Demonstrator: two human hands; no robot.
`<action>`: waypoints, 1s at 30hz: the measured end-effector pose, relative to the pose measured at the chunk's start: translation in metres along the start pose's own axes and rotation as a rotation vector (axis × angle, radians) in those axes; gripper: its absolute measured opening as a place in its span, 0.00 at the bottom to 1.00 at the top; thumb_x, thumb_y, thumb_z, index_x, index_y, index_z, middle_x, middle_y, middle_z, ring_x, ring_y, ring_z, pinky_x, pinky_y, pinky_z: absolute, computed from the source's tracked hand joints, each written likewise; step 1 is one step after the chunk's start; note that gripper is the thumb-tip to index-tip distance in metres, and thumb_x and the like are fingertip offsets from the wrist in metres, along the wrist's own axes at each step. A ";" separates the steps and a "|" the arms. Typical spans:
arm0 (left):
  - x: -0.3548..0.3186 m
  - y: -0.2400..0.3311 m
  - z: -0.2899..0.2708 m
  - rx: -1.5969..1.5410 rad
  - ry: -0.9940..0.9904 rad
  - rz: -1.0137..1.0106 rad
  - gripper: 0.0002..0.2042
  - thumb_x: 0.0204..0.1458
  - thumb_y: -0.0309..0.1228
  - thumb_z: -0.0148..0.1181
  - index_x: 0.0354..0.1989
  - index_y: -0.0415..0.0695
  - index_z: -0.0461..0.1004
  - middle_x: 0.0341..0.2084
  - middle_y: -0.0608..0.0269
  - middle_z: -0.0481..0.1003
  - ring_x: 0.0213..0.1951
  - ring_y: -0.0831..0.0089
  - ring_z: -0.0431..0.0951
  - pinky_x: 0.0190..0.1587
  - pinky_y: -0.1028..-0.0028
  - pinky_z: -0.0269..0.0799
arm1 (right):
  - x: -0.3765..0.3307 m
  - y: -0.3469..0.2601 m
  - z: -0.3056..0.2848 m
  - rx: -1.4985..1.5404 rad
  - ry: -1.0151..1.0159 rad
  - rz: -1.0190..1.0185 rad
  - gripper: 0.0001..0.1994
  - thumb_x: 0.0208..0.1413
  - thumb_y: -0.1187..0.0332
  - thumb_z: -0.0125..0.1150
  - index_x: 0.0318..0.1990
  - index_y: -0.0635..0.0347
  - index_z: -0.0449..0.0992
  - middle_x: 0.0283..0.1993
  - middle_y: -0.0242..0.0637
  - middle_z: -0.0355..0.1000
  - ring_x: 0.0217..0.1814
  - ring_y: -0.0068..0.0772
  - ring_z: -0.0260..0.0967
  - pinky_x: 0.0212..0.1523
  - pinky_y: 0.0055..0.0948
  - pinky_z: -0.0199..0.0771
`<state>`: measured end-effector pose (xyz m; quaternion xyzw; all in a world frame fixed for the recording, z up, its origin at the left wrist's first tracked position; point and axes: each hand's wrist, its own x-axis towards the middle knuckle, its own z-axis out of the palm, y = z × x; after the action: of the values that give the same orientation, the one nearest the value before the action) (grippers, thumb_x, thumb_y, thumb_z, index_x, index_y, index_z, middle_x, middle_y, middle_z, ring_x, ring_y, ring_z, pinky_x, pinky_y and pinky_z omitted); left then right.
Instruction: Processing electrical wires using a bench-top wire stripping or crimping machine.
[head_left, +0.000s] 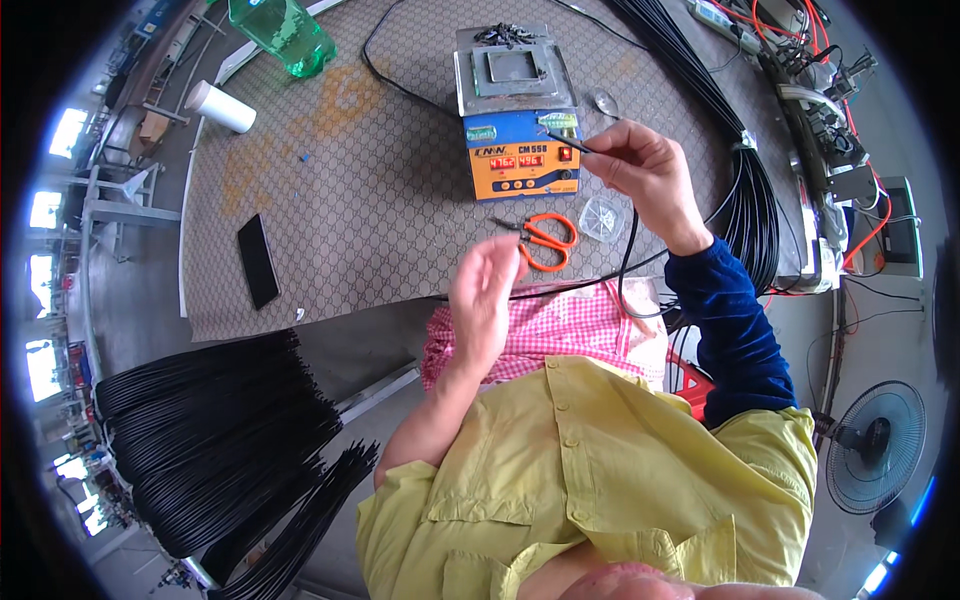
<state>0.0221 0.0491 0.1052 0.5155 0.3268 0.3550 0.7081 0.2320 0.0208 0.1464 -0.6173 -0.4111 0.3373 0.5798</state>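
My right hand (645, 175) pinches a black cable (572, 144) close to its end. The cable's tip points left, over the front top edge of a blue and orange solder pot (525, 170) with a red digital display. From the hand, the rest of the cable hangs down and loops toward my lap. My left hand (485, 290) is raised at the near table edge, fingers loosely extended, and nothing shows in it. Just beyond its fingertips lie orange-handled scissors (548, 240). A small clear plastic box (604, 218) sits right of them, below my right wrist.
A metal tray (470, 75) with dark scraps tops the pot. On the patterned table lie a black phone (258, 262), a white cylinder (222, 107) and a green bottle (285, 38). Black cable bundles lie at right (750, 200) and lower left (220, 430). A fan (875, 445) stands right.
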 end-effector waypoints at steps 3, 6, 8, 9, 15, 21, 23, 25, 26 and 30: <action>0.020 0.016 0.015 -0.216 0.018 -0.071 0.17 0.54 0.41 0.47 0.42 0.39 0.67 0.25 0.68 0.68 0.29 0.80 0.68 0.35 0.79 0.64 | -0.012 -0.001 0.010 0.028 -0.012 -0.083 0.05 0.43 0.79 0.60 0.31 0.65 0.73 0.29 0.32 0.71 0.28 0.16 0.67 0.30 0.16 0.68; 0.036 0.028 0.026 -0.428 -0.062 -0.214 0.19 0.53 0.45 0.45 0.40 0.40 0.67 0.25 0.68 0.68 0.29 0.78 0.68 0.35 0.77 0.64 | -0.020 -0.001 0.016 -0.039 0.002 -0.172 0.05 0.41 0.80 0.60 0.29 0.67 0.72 0.28 0.31 0.67 0.29 0.16 0.66 0.30 0.16 0.68; 0.041 0.028 0.028 -0.496 -0.091 -0.214 0.19 0.53 0.46 0.45 0.38 0.40 0.67 0.25 0.67 0.68 0.28 0.78 0.68 0.34 0.77 0.64 | -0.025 -0.005 0.021 -0.067 0.006 -0.190 0.05 0.40 0.82 0.60 0.27 0.68 0.72 0.27 0.30 0.63 0.29 0.17 0.66 0.30 0.16 0.67; 0.042 0.028 0.029 -0.531 -0.106 -0.214 0.19 0.53 0.46 0.45 0.37 0.41 0.67 0.25 0.67 0.69 0.28 0.77 0.68 0.34 0.77 0.64 | -0.026 -0.005 0.023 -0.073 0.005 -0.212 0.05 0.40 0.82 0.60 0.28 0.68 0.72 0.27 0.30 0.63 0.29 0.17 0.66 0.30 0.16 0.67; 0.038 0.029 0.030 -0.528 -0.115 -0.190 0.13 0.53 0.40 0.48 0.33 0.41 0.69 0.24 0.67 0.70 0.27 0.78 0.69 0.32 0.77 0.65 | -0.034 -0.003 0.027 -0.082 0.015 -0.237 0.06 0.40 0.82 0.60 0.28 0.68 0.72 0.28 0.30 0.63 0.28 0.17 0.66 0.30 0.17 0.67; 0.030 0.029 0.027 -0.544 -0.103 -0.203 0.10 0.52 0.35 0.48 0.34 0.41 0.69 0.25 0.66 0.71 0.28 0.78 0.70 0.34 0.77 0.67 | -0.041 0.001 0.030 -0.023 0.042 -0.137 0.05 0.42 0.80 0.59 0.29 0.66 0.72 0.27 0.30 0.66 0.26 0.16 0.64 0.27 0.16 0.66; 0.027 0.029 0.027 -0.541 -0.098 -0.196 0.10 0.52 0.34 0.48 0.35 0.41 0.69 0.26 0.66 0.71 0.28 0.78 0.71 0.34 0.77 0.67 | -0.044 0.002 0.028 0.021 0.041 -0.020 0.04 0.43 0.79 0.59 0.29 0.66 0.72 0.26 0.29 0.67 0.24 0.15 0.63 0.26 0.15 0.65; 0.024 0.029 0.028 -0.529 -0.095 -0.183 0.10 0.52 0.33 0.48 0.36 0.41 0.69 0.26 0.66 0.71 0.28 0.78 0.71 0.34 0.77 0.67 | -0.047 -0.001 0.028 0.137 0.013 0.071 0.04 0.45 0.77 0.59 0.30 0.65 0.72 0.24 0.27 0.67 0.23 0.14 0.61 0.24 0.13 0.63; 0.022 0.029 0.027 -0.517 -0.103 -0.170 0.09 0.52 0.32 0.48 0.36 0.41 0.69 0.26 0.66 0.71 0.29 0.78 0.71 0.34 0.78 0.67 | -0.049 -0.002 0.028 0.194 -0.001 0.116 0.04 0.46 0.76 0.59 0.30 0.65 0.72 0.23 0.27 0.67 0.22 0.13 0.61 0.23 0.12 0.62; 0.016 0.027 0.027 -0.481 -0.123 -0.142 0.08 0.52 0.30 0.48 0.37 0.40 0.69 0.27 0.66 0.71 0.29 0.79 0.71 0.35 0.78 0.67 | -0.054 0.003 0.026 0.382 -0.063 0.183 0.05 0.48 0.74 0.57 0.33 0.64 0.71 0.24 0.26 0.66 0.22 0.12 0.59 0.22 0.11 0.58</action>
<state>0.0481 0.0548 0.1366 0.3285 0.2249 0.3400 0.8520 0.1858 -0.0170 0.1373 -0.5199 -0.2997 0.4797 0.6401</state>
